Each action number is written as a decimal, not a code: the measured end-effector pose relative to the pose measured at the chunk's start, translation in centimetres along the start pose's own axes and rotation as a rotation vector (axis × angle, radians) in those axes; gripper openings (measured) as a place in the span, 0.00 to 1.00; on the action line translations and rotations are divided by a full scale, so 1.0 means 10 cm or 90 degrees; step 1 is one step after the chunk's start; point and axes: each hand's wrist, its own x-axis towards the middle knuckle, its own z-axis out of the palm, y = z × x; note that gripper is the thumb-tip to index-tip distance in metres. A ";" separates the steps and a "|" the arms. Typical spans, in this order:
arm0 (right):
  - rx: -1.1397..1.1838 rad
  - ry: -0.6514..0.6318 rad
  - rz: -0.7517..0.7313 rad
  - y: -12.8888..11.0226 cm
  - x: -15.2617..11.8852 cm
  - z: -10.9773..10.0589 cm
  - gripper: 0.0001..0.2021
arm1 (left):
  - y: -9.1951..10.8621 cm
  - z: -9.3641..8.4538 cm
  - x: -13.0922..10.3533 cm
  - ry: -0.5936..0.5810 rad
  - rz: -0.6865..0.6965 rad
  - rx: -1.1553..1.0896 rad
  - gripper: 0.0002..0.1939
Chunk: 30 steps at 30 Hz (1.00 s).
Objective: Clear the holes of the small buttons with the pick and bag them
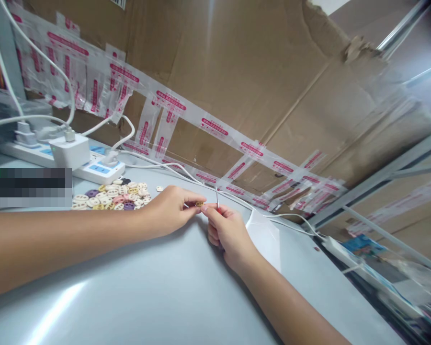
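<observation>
Between the thumb and fingers of my left hand is a small yellow oval piece with holes, like a button. My right hand is closed around a slim tool with a red part and a thin metal shaft pointing up; its exact kind is unclear. The right thumb and fingertip meet the edge of the yellow piece. Beyond my left forearm lies a pile of similar oval pieces in cream, yellow, pink, purple and black. One cream piece sits apart from the pile.
A white power strip with a white adapter stands at the back left. White cables run along the back of the grey table. Taped cardboard rises behind. A white sheet lies right of my hands.
</observation>
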 end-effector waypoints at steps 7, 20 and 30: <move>0.008 -0.002 -0.004 -0.02 -0.01 0.00 0.14 | 0.00 0.00 -0.01 -0.017 0.029 0.000 0.13; 0.000 0.004 -0.002 0.01 0.00 0.00 0.14 | -0.05 0.01 0.00 -0.044 0.107 0.085 0.13; -0.036 -0.006 0.000 -0.01 0.00 -0.01 0.12 | -0.03 0.02 -0.02 -0.064 0.043 0.071 0.12</move>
